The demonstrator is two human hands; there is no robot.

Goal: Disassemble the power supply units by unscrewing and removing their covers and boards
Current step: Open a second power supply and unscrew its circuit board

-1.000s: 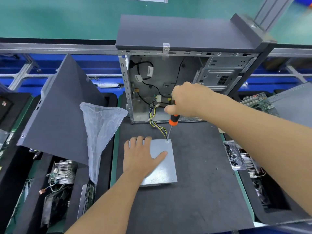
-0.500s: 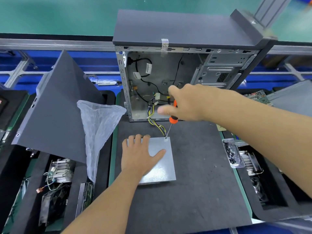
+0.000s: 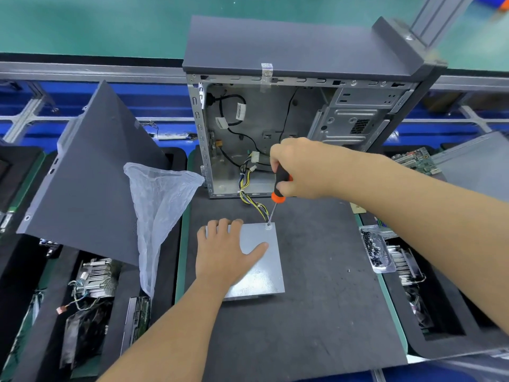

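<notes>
PSU, a flat grey metal box, lies on the dark mat at centre of the surface, just in front of the open PC case. A yellow/black wire bundle runs from the PSU's far edge back into the case.

Left hand lies flat on the PSU lid, palm down, fingers straight and reaching the far left edge, thumb splayed out to the right across the lid; grip released, just pressing. Forearm comes in from bottom left.

Right hand hovers above and behind the PSU, in front of the case opening, clenched round the black/orange handle of a screwdriver. Shaft slants down and left; tip sits on a screw at the far right corner of the lid. Right forearm stretches in from the right edge.

Labels: white tags on cables inside the case, text too small to read. No brand legible on the PSU.

Further out: grey side panel leans tilted at left, a clear plastic bag beside it. Heatsink in a left bin. Clear tray of dark screws to the right, a green circuit board beyond it.
</notes>
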